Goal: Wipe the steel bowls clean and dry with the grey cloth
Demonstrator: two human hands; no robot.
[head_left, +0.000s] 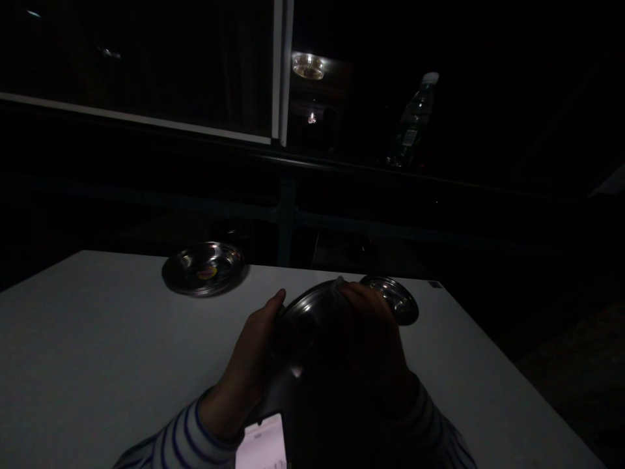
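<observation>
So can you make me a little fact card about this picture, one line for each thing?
Light: very dim
Table: white table
Left hand: left hand grips a tilted metal dish
Right hand: right hand at the dish's rim, beside a pale scrap; too dark to tell its grip
Other dishes: stickered dish at picture left; another dish behind the right hand
Glowing: lit screen, bottom edge
Beyond table: bottle, white cap
</observation>
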